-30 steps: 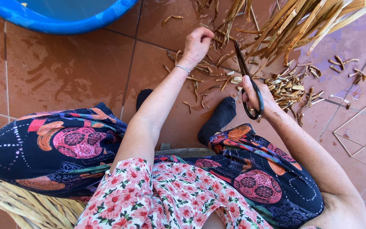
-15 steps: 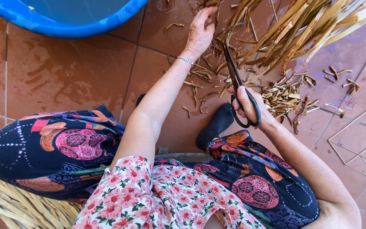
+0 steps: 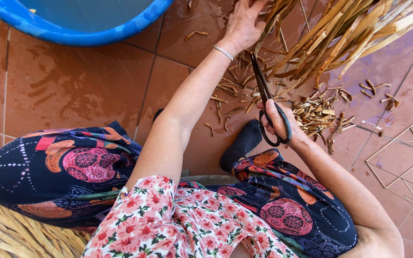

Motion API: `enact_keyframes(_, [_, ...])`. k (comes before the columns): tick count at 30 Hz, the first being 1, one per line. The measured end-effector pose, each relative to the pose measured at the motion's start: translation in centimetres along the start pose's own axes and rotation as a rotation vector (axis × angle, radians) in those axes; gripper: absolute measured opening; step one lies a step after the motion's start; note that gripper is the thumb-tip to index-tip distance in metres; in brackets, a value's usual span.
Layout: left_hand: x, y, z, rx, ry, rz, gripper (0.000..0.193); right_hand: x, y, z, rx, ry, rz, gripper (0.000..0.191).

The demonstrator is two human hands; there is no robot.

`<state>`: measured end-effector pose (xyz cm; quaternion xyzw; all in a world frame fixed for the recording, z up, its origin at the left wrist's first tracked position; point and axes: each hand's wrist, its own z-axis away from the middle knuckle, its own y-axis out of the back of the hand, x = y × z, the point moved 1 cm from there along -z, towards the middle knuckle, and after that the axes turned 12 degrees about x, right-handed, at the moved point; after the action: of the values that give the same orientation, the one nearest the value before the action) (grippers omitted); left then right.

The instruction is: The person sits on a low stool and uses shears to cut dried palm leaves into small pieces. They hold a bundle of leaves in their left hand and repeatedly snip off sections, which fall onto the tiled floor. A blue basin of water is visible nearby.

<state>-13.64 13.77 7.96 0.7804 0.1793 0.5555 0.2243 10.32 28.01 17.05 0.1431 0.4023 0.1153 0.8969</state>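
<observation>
Scissors (image 3: 268,102) sit gripped in the right hand (image 3: 280,122) — blades pointing toward dried reeds (image 3: 331,33) clutched by the left hand (image 3: 244,24).

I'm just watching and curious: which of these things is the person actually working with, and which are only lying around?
In use:
- left hand gripping the dried leaf bundle
- right hand holding black scissors
- cut scraps on the tiles

Lying about:
- blue tub
- wire frame
- woven straw, lower left

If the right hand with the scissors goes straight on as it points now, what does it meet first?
Most likely the bundle of dry leaves; the scissors in the right hand point up toward it, though depth is unclear.
</observation>
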Motion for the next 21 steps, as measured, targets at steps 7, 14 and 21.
enact_keyframes(7, [-3.9,4.0,3.5,-0.392,0.268,0.192,0.02,1.1,0.0,-0.2,-0.016,0.063,-0.034,0.061])
enact_keyframes(14, [-4.9,6.8,8.8,-0.419,0.62,0.828,0.024,1.2,0.1,-0.2,0.018,0.253,0.265,0.065])
enact_keyframes(21, [-4.4,7.1,10.7,-0.277,0.668,0.921,0.014,-0.1,-0.2,-0.6,0.052,0.295,0.332,0.064])
